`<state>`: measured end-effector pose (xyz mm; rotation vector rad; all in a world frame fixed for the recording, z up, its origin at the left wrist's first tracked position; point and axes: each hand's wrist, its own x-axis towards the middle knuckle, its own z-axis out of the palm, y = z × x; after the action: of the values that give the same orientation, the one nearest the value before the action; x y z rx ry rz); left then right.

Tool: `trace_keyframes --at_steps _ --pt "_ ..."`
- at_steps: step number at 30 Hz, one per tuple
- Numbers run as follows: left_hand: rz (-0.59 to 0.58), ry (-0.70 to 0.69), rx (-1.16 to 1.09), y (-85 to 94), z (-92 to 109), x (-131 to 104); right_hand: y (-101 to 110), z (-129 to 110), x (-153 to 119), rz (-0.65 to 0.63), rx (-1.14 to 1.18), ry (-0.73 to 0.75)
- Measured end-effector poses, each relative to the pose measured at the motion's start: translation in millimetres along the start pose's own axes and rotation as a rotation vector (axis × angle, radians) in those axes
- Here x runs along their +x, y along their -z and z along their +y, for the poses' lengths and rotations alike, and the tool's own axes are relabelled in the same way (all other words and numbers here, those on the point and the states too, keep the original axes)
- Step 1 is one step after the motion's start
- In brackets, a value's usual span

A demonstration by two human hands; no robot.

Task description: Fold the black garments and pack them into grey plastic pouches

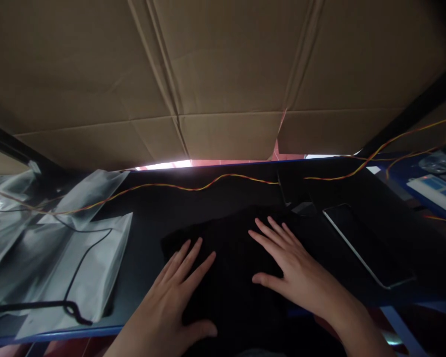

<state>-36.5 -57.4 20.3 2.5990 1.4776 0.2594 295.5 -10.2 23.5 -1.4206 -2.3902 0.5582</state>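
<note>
A black cloth (226, 258) is lying flat on the dark table (148, 218), near the front edge and a little right of the middle, and both hands are resting on top of it. The left hand (174, 297) is lying palm down on the left part of the cloth, with the fingers (193, 258) stretched out and slightly spread, and the thumb is pointing to the right near the front edge. The right hand (293, 267) is lying palm down on the right part of the cloth, also with the fingers (271, 233) spread and straight, and its thumb is pointing to the left. Neither hand is pinching or gripping anything; both are only pressing flat on the cloth. The cloth is very dark against the table, so I cannot tell exactly where its front edge is ending. Just to the right of the right hand, a dark flat tablet (364, 243) with a light rim is lying tilted on the table, apart from the cloth. A thin red and yellow wire (193, 187) is running across the back of the table from left to right. On the left side, some shiny plastic bags (78, 258) are lying in a loose pile, and a black cable (74, 277) is crossing over them. Behind the table, a big brown cardboard sheet (223, 74) is standing and filling the upper part of the view.
</note>
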Motion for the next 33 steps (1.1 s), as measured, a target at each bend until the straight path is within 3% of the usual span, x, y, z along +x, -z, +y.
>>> trace_keyframes --at_steps 3,6,9,15,20,26,29,33 --pt "-0.011 -0.01 -0.031 3.6 -6.0 3.1 0.3 2.0 2.3 -0.026 -0.01 -0.009" --pt "0.115 0.027 -0.057 10.8 -7.3 23.9 4.1 -7.2 10.5 0.119 -0.01 -0.036" --pt "0.188 0.069 0.004 3.9 -10.0 43.6 -0.4 -16.9 20.1 0.205 -0.06 -0.015" --pt "0.17 0.028 0.101 -28.4 -32.3 52.5 -23.1 -5.6 26.8 0.098 -0.187 -0.124" --pt "0.162 -0.041 0.118 -18.1 -43.5 59.0 -21.3 -8.4 30.8 0.074 -0.231 -0.149" --pt "0.146 -0.067 0.166 6.3 -15.0 30.1 -26.1 -35.4 7.0 0.102 -0.183 -0.036" --pt "0.115 -0.122 0.227 -0.7 -6.8 11.6 -34.9 -32.8 -6.2 0.046 -0.181 -0.028" --pt "0.105 -0.109 0.232 -12.6 -8.4 4.7 -37.2 -23.0 -9.8 0.018 -0.194 -0.043"
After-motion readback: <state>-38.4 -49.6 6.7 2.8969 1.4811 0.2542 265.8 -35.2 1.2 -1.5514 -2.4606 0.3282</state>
